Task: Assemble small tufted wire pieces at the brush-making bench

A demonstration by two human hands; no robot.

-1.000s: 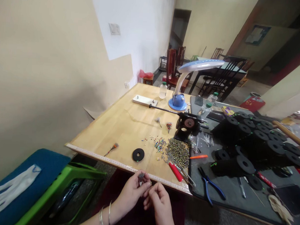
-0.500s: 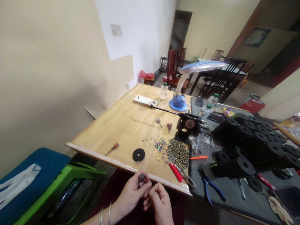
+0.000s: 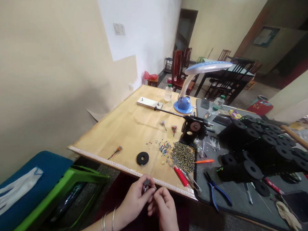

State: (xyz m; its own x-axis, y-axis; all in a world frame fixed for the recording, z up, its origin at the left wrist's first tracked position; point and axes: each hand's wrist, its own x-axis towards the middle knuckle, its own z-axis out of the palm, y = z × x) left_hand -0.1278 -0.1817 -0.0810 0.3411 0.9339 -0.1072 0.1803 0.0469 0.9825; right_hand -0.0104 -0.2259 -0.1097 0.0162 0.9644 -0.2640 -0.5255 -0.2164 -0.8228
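Close together at the table's front edge, my two hands meet fingertip to fingertip. My left hand [image 3: 139, 194] is closed around a small dark grey piece [image 3: 146, 182] with a pale lower end; its kind is too small to tell. My right hand [image 3: 163, 207] is pinched beside the left fingertips, and whatever it holds is hidden. Just beyond the hands lies a flat black foam ring [image 3: 142, 158]. A pair of red-handled pliers or snips [image 3: 181, 176] rests to the right, near a heap of small dark and gold metal pieces [image 3: 182, 156] and scattered coloured beads [image 3: 165, 148].
A black hand-cranked device [image 3: 193, 129] with a long rod stands behind the heap. Beyond it is a blue desk lamp [image 3: 183, 105]. Blue-handled pliers [image 3: 214, 191] and black foam rolls [image 3: 240, 171] lie on the grey mat at right. A green stool [image 3: 60, 179] stands left.
The dark grey piece in my left hand has tilted slightly and shifted right. My right hand has barely moved, and the things on the table lie as before.
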